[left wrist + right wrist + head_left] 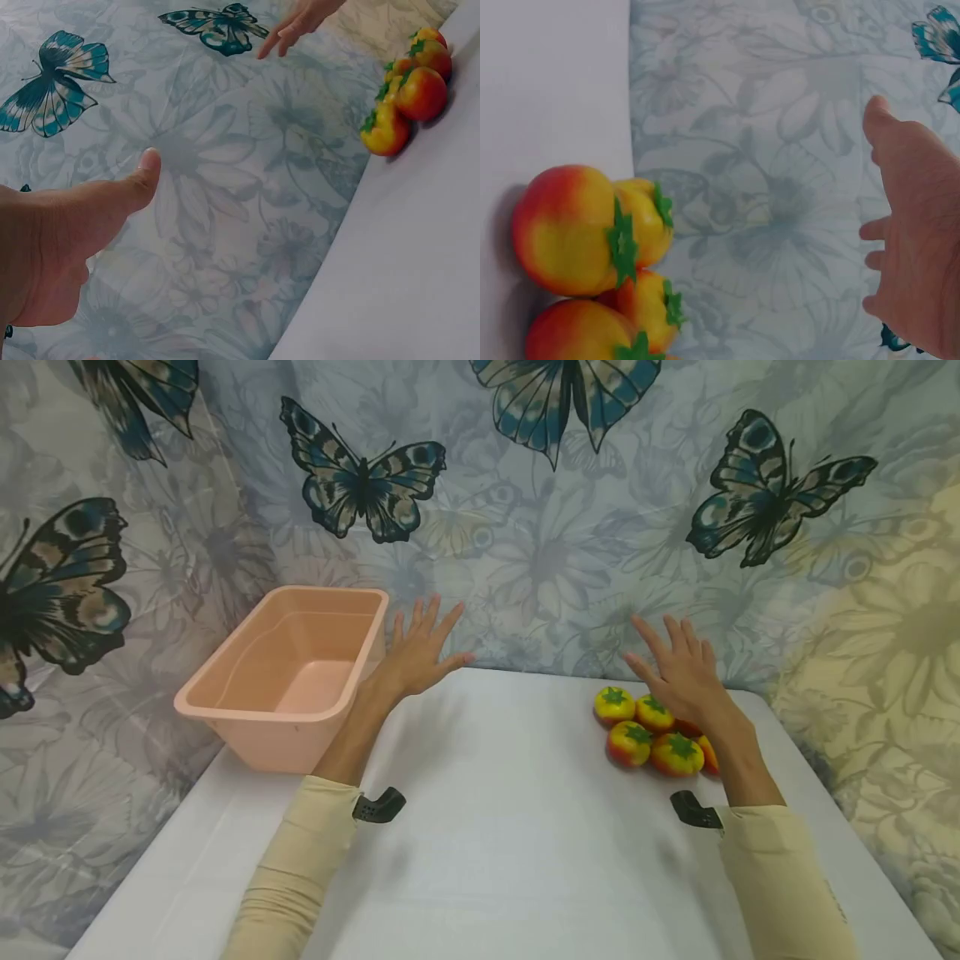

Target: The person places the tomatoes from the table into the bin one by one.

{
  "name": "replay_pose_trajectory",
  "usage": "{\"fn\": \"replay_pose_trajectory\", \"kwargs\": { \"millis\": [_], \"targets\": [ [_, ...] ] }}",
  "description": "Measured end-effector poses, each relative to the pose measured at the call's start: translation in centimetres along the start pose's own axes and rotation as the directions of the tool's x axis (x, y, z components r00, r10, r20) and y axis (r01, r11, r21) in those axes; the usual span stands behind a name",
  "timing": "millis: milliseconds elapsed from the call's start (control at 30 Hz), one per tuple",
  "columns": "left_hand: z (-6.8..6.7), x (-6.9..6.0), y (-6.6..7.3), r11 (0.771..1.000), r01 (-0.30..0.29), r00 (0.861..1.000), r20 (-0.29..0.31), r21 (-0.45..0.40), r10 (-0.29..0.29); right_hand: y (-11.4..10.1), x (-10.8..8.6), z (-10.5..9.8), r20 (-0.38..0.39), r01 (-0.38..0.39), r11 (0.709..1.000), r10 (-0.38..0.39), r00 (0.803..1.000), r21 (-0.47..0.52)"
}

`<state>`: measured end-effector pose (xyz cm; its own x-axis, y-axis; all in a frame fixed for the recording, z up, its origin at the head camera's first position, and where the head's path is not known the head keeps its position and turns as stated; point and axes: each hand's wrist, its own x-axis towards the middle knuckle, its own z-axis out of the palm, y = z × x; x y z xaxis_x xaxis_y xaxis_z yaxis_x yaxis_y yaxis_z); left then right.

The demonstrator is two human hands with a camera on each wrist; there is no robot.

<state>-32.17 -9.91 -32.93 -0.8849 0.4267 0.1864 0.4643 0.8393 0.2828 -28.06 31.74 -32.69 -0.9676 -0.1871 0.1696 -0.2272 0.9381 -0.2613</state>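
Note:
My left hand (417, 657) is held up with its fingers spread, beside the right rim of a peach-coloured plastic basin (262, 717); nothing is in it. In the left wrist view that hand (67, 240) shows its thumb pointing out. Over on the right, my right hand (686, 672) is raised with straight, spread fingers and holds nothing. Below and behind it on the table lie several red-and-yellow persimmon-like fruits (677, 754) with green leafy tops, partly hidden by the hand and forearm. The right wrist view shows the fruits (566, 232) apart from the hand (922, 217).
A white-covered table (510, 827) spreads under both arms. Behind it hangs a floral cloth backdrop (540, 552) with large butterflies, meeting the table's far edge. The basin stands at the table's left side, its visible inside bare. Black devices (379, 806) sit at both sleeve cuffs.

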Motion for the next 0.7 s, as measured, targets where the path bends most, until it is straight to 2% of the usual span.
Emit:
{"fn": "replay_pose_trajectory", "kwargs": {
  "millis": [167, 300, 533, 700],
  "targets": [
    [-0.3, -1.1, 0.6, 0.999, -0.018, 1.0, -0.006, -0.031, 0.018, 0.9, -0.8, 0.5, 0.018, 0.018, 0.999, -0.018, 1.0, -0.035],
    [-0.6, -2.6, 0.9, 0.999, -0.025, 1.0, -0.018, -0.024, 0.025, 2.3, -1.4, 1.8, 0.052, 0.009, 0.997, -0.004, 0.999, -0.081],
    [-1.8, -5.4, 1.1, 0.998, -0.048, 0.997, -0.051, 0.049, 0.051, 5.3, -2.1, 5.0, 0.124, -0.082, 0.988, 0.099, 0.987, -0.134],
    [-3.4, -7.4, 0.5, 0.996, -0.032, 0.995, -0.087, 0.079, 0.039, 7.0, -2.7, 7.2, 0.107, -0.119, 0.982, 0.135, 0.985, -0.145]
  ]
}}
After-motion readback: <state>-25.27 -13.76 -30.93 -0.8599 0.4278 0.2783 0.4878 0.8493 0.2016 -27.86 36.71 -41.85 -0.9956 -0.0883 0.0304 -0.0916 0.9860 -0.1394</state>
